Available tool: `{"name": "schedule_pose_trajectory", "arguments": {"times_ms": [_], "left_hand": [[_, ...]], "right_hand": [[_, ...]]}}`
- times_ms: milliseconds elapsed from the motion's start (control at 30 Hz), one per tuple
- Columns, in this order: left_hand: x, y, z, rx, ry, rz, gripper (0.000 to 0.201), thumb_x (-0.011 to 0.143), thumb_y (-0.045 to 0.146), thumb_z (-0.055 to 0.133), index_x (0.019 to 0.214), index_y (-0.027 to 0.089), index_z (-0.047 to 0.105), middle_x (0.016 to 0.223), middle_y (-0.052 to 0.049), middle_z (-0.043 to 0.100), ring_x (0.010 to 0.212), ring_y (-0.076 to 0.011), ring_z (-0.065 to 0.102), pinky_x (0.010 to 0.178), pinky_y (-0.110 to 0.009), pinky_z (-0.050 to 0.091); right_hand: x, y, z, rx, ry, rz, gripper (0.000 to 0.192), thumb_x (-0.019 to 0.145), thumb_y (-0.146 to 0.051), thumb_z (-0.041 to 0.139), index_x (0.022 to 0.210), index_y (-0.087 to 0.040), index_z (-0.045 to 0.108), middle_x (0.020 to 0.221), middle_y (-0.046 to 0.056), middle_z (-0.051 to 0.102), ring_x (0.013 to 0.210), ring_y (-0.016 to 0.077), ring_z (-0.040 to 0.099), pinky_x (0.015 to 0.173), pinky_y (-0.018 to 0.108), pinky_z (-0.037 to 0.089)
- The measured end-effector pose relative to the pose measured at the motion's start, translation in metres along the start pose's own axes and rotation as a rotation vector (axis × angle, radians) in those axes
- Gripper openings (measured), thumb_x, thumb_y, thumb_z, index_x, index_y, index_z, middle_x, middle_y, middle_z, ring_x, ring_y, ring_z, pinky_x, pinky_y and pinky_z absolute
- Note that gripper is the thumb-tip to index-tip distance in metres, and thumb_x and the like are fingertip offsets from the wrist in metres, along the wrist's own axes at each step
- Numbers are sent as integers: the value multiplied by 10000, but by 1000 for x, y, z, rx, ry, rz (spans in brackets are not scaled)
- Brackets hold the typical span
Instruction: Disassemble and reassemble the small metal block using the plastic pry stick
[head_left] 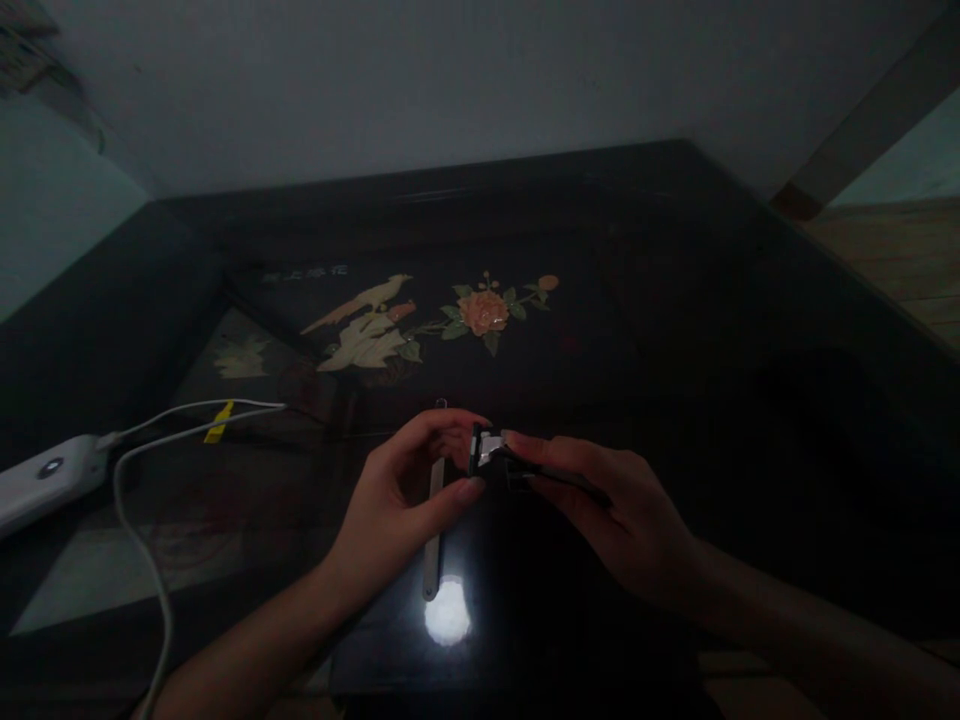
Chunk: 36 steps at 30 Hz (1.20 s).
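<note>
1. One short row of pale Chinese characters (305, 273) on the tabletop (697, 330), upper left of the bird picture (367, 320); second looks like 上, rest too blurred to vouch for. White device (52, 483): round mark on top, unreadable.
2. Edges: far side of the tabletop runs along the wall (420, 90); right side slants toward us, floor (900, 260) beyond. Device and white cables (157, 570) sit left, well apart from the hands. Slim metal strip (433, 550) lies partly hidden under the left hand.
3. Left hand (412, 490): fingers curled, thumb opposed, pinching the black-edged end of a small black-and-silver part (491, 447), held above the tabletop, centre.
4. Right hand (622, 500): forefinger and thumb pressed onto a dark strip (559, 473) at the part's right; can't tell if joined.
</note>
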<state>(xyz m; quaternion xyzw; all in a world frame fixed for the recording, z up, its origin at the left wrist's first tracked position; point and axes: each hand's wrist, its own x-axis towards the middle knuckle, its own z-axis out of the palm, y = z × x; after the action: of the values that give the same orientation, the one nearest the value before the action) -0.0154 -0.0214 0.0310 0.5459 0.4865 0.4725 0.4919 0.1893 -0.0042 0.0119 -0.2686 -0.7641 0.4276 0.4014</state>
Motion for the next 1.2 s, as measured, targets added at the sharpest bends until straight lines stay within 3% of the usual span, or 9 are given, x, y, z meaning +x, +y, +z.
{"name": "schedule_pose_trajectory", "arguments": {"times_ms": [400, 500, 633, 800, 933, 1067, 1200], "left_hand": [[-1, 0, 1, -9, 40, 20, 328, 746, 382, 747, 989, 186, 646, 859, -35, 683, 789, -180, 635, 733, -258, 508], [-1, 1, 2, -41, 58, 18, 342, 742, 388, 757, 1001, 198, 639, 839, -22, 670, 777, -168, 626, 726, -247, 503], [0, 2, 2, -54, 37, 19, 325, 729, 351, 769, 985, 201, 636, 800, -10, 658, 750, -159, 616, 707, -244, 498], [-1, 0, 3, -27, -21, 27, 318, 722, 283, 762, 993, 187, 626, 864, -32, 668, 782, -167, 613, 717, -245, 494], [-3, -2, 3, -20, -58, 38, 327, 740, 280, 746, 1021, 174, 616, 889, -40, 658, 796, -162, 603, 721, -237, 485], [-4, -2, 3, -1, -91, 41, 327, 756, 287, 742, 1043, 186, 624, 860, -21, 651, 790, -154, 598, 721, -229, 476], [-5, -3, 2, 47, -84, 57, 321, 760, 292, 738, 1048, 191, 639, 883, -31, 658, 823, -176, 604, 764, -256, 479]], "right_hand": [[0, 3, 1, -97, 50, 42, 419, 933, -150, 523, 1313, -324, 502, 1200, 7, 672, 1024, 159, 665, 872, 269, 536], [0, 2, 2, -100, 81, 141, 421, 931, -186, 529, 1326, -308, 448, 999, 1, 698, 803, 138, 674, 704, 242, 543], [1, 2, 3, -39, 107, 232, 242, 935, -239, 518, 1175, -258, 502, 775, -25, 650, 657, 125, 621, 561, 221, 482], [9, 0, -1, 32, 114, 296, 140, 925, -250, 515, 1027, -214, 604, 857, 13, 697, 737, 134, 656, 640, 238, 514], [12, -1, -3, 147, 111, 338, 174, 934, -266, 501, 1070, -215, 597, 895, 30, 734, 826, 157, 690, 753, 281, 534], [11, -2, -2, 274, 112, 400, 130, 940, -284, 498, 1050, -220, 523, 874, 28, 747, 794, 147, 694, 683, 261, 533], [12, -1, 0, 284, 68, 402, 120, 883, -243, 574, 999, -215, 563, 924, 35, 728, 848, 153, 694, 724, 269, 547]]}}
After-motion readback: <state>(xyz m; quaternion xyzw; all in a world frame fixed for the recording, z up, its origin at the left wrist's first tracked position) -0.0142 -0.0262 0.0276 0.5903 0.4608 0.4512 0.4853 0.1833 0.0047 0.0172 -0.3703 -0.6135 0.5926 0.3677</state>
